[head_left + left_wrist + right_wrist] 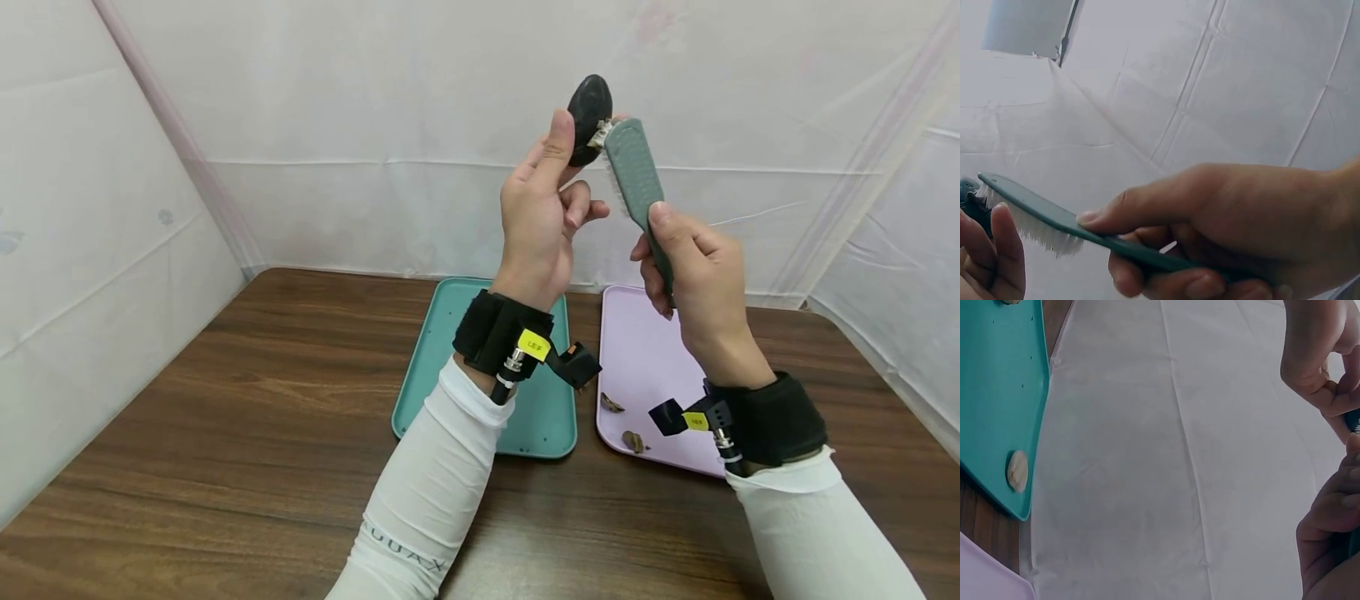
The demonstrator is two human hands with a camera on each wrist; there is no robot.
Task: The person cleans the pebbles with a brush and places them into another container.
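My left hand (543, 212) is raised above the table and pinches a dark oval stone-like object (588, 112) between thumb and fingers. My right hand (693, 271) grips the handle of a grey-green brush (636, 179). Its white bristles touch the dark object near the top. In the left wrist view the brush (1060, 219) runs from left to right, held by the right hand (1229, 219), with my left fingers (997, 250) at the lower left. The right wrist view shows only parts of both hands (1329, 356) at the right edge.
A teal tray (438, 350) and a pink tray (652, 367) lie side by side on the brown wooden table (225, 417). Small brownish pieces (622, 425) lie on the pink tray. A pale piece (1017, 470) lies on the teal tray (997, 394). White sheeting surrounds the table.
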